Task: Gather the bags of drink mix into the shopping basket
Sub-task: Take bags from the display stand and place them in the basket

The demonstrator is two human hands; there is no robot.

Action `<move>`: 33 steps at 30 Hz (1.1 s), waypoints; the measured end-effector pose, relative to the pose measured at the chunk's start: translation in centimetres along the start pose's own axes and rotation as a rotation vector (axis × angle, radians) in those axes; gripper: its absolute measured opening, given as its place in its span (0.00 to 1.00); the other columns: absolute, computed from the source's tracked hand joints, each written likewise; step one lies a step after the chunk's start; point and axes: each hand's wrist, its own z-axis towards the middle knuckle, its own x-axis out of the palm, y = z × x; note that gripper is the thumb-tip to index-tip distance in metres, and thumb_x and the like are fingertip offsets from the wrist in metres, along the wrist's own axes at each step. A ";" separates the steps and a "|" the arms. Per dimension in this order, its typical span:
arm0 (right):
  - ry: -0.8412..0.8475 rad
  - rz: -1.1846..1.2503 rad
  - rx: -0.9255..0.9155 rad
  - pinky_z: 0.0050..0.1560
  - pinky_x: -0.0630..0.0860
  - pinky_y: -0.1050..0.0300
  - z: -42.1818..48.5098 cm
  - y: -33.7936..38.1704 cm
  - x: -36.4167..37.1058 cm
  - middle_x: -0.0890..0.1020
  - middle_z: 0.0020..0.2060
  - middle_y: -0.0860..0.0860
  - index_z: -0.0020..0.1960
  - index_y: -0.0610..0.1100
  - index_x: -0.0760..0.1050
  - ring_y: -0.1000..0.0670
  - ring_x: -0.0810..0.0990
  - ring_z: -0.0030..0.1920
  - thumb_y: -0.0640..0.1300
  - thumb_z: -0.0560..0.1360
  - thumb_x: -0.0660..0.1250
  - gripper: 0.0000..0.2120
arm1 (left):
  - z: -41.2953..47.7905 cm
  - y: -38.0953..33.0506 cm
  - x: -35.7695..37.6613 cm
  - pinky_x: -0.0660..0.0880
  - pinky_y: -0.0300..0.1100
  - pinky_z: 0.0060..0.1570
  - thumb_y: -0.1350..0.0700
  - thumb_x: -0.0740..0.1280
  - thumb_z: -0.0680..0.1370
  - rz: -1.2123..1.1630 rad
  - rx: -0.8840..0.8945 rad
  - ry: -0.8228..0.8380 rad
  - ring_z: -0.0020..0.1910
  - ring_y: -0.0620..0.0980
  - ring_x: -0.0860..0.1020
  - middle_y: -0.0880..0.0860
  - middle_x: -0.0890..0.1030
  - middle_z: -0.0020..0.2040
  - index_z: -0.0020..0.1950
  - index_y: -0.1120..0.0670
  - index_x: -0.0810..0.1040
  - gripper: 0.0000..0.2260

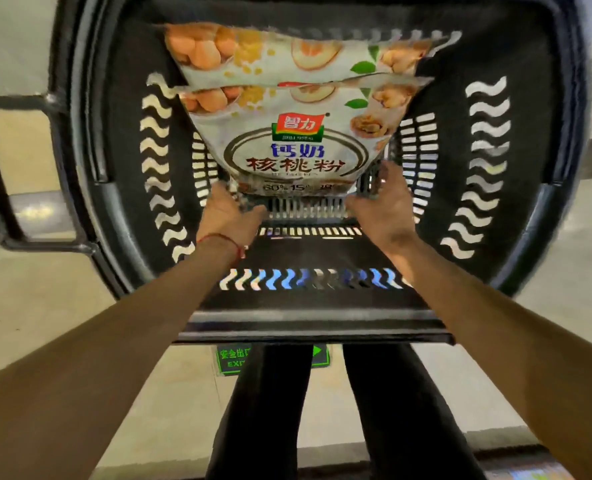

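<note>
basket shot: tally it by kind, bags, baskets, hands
bags: 2, front bag lying over back bag
basket: 1
hands: 2, left hand and right hand, one at each bottom corner of the front bag
total: 5

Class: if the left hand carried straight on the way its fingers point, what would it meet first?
The front bag: the left hand is at its lower left corner. Behind lie a second bag and the basket wall, though depth is unclear.
</note>
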 end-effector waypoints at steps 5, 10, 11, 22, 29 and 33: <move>0.009 0.126 0.072 0.65 0.76 0.56 5.3 -2.2 2.9 0.80 0.65 0.51 0.72 0.45 0.69 0.52 0.78 0.64 0.50 0.65 0.83 0.40 | 6.6 0.4 2.3 0.67 0.36 0.61 0.55 0.80 0.70 -0.294 -0.014 -0.060 0.70 0.50 0.71 0.55 0.73 0.72 0.75 0.56 0.63 0.39; 0.026 0.216 0.062 0.66 0.79 0.49 8.0 -3.7 3.8 0.82 0.63 0.51 0.71 0.45 0.69 0.51 0.81 0.64 0.42 0.66 0.83 0.38 | 8.7 0.5 3.3 0.68 0.34 0.61 0.58 0.81 0.68 -0.442 0.001 -0.142 0.62 0.43 0.72 0.46 0.75 0.60 0.73 0.55 0.64 0.39; 0.027 0.221 0.056 0.65 0.80 0.51 8.1 -3.7 3.8 0.83 0.62 0.51 0.71 0.45 0.70 0.53 0.82 0.62 0.42 0.67 0.83 0.37 | 8.7 0.6 3.2 0.69 0.36 0.62 0.57 0.81 0.68 -0.436 0.016 -0.160 0.62 0.43 0.73 0.46 0.76 0.60 0.73 0.55 0.65 0.38; 0.071 0.222 0.056 0.57 0.82 0.57 1.8 -1.3 -0.6 0.87 0.54 0.54 0.64 0.46 0.79 0.58 0.86 0.53 0.42 0.74 0.79 0.20 | 2.3 -1.1 -0.7 0.67 0.31 0.54 0.51 0.77 0.73 -0.286 0.112 -0.108 0.61 0.40 0.71 0.49 0.77 0.66 0.71 0.54 0.69 0.30; -0.006 0.228 0.020 0.57 0.82 0.60 -6.2 3.2 -8.3 0.86 0.54 0.52 0.64 0.44 0.77 0.56 0.85 0.53 0.44 0.72 0.81 0.23 | -6.8 -3.7 -5.6 0.68 0.33 0.56 0.48 0.76 0.73 -0.317 0.192 -0.055 0.58 0.41 0.72 0.43 0.75 0.59 0.71 0.53 0.71 0.29; -0.015 0.241 0.025 0.61 0.82 0.48 -10.5 6.4 -13.0 0.86 0.55 0.52 0.64 0.44 0.76 0.52 0.85 0.55 0.47 0.70 0.82 0.26 | -12.8 -5.3 -8.7 0.72 0.26 0.51 0.46 0.77 0.72 -0.388 0.209 -0.053 0.54 0.40 0.78 0.42 0.79 0.56 0.66 0.49 0.73 0.26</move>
